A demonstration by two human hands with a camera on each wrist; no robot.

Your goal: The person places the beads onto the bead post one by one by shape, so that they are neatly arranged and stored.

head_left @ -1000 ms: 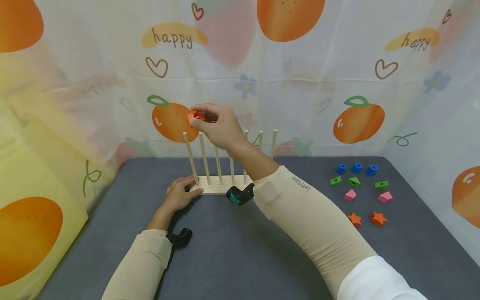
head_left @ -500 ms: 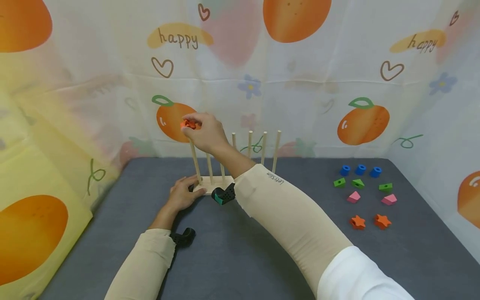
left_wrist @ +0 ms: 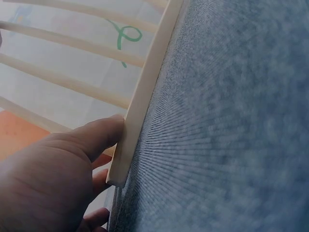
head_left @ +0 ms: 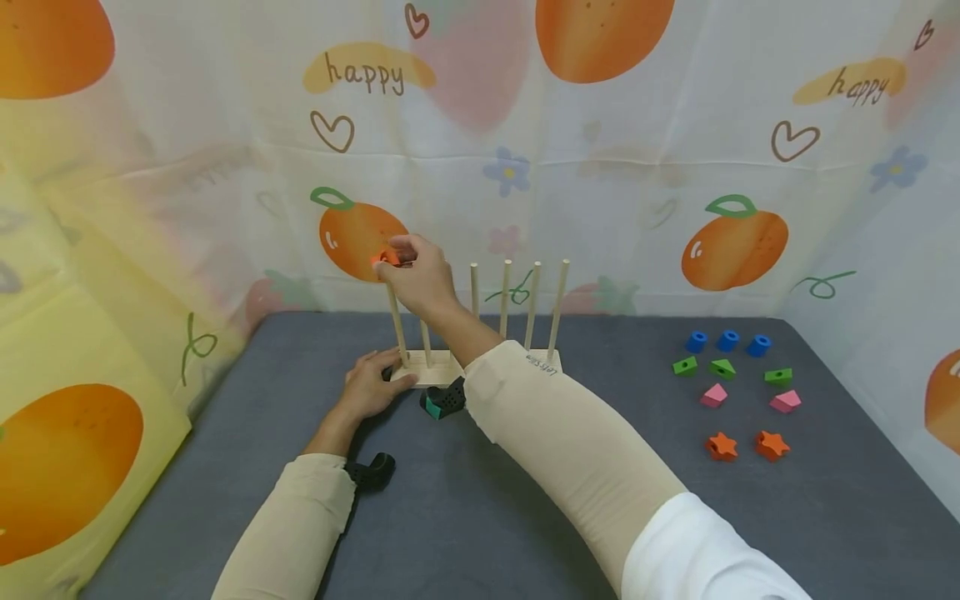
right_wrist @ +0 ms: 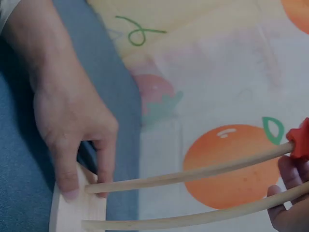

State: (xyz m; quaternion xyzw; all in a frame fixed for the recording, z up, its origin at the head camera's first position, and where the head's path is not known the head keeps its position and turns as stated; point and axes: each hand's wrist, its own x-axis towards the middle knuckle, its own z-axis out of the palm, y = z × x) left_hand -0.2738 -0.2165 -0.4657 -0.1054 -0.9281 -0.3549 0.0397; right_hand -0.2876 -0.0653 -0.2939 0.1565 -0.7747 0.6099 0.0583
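Head view above bare left hand, facing forward-down, left-wrist view close along it, right-wrist view facing it, pale wooden peg rack in all.

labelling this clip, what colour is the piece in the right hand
Orange: the piece in the right hand shows best in the head view.
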